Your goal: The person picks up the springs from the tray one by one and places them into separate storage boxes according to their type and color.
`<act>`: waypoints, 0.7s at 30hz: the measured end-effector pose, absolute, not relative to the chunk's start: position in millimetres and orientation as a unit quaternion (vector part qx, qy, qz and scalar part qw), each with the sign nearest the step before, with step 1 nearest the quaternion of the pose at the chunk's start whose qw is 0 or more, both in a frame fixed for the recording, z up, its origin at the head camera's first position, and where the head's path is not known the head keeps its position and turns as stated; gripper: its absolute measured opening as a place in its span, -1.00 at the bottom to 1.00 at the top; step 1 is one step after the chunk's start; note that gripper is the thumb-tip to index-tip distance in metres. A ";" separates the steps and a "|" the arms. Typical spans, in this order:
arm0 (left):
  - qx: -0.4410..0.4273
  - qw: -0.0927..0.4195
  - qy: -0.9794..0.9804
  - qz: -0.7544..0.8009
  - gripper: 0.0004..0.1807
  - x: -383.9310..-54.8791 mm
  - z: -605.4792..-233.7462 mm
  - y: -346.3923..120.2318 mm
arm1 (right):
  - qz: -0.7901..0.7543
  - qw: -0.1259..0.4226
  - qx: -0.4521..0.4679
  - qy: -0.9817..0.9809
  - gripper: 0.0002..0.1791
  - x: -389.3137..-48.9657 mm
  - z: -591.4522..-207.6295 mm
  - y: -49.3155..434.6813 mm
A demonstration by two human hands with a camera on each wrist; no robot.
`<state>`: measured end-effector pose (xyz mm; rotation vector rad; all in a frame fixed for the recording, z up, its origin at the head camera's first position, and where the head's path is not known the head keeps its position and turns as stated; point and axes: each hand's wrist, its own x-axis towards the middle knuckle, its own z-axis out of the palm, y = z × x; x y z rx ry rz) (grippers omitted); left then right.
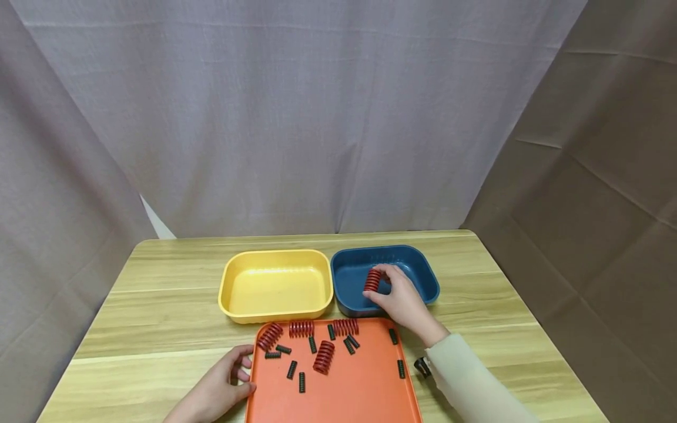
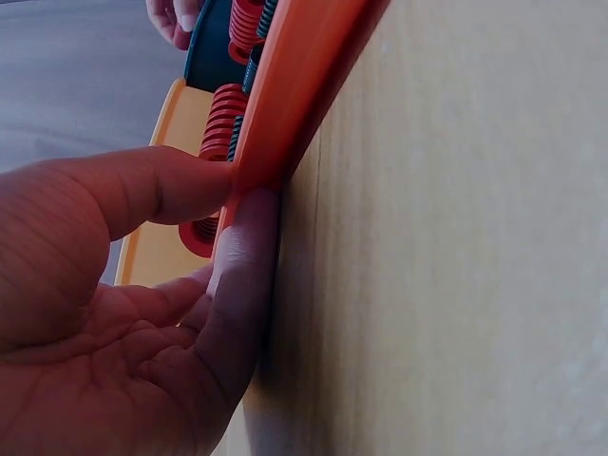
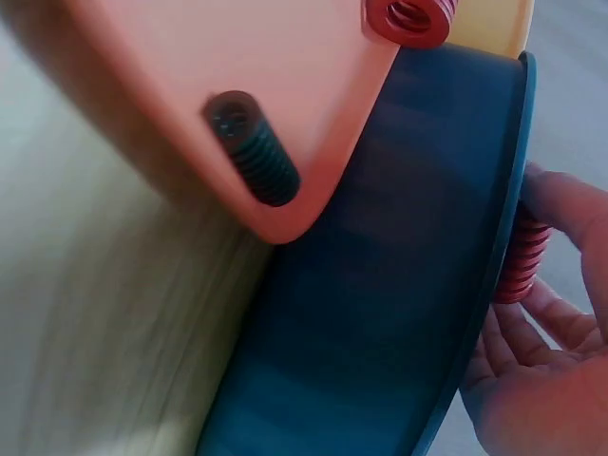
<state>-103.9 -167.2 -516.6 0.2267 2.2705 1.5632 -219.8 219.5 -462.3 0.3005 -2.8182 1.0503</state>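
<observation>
My right hand (image 1: 401, 301) pinches a red coil spring (image 1: 372, 280) between thumb and fingers, over the blue bin (image 1: 347, 282). In the right wrist view that red spring (image 3: 524, 256) shows just beyond the bin's rim, partly hidden by it. My left hand (image 1: 219, 379) holds the left edge of the orange tray (image 1: 365, 393). Its thumb (image 2: 180, 185) presses the tray's rim in the left wrist view, with a finger against the side below. Several red springs (image 1: 324, 357) and several small dark springs (image 1: 302, 382) lie on the tray, mostly toward its far side.
A yellow bin (image 1: 275, 291) stands left of the blue one, touching or nearly touching it, behind the tray. On the wooden table (image 1: 508, 341), a small black object (image 1: 422, 367) lies by the right sleeve. Grey curtains (image 1: 296, 129) hang behind the table.
</observation>
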 end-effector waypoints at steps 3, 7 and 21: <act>0.080 0.187 0.807 0.555 -0.28 -103.7 -516.4 -167.6 | 0.336 0.042 0.092 -0.937 -0.37 -227.2 -464.2 216.0; 0.085 0.188 0.806 0.554 -0.29 -104.0 -516.2 -167.3 | 0.316 0.023 0.083 -0.945 -0.35 -234.9 -466.1 211.0; 0.085 0.188 0.805 0.557 -0.29 -104.9 -516.6 -167.0 | 0.298 -0.008 0.084 -0.951 -0.41 -247.1 -471.9 200.4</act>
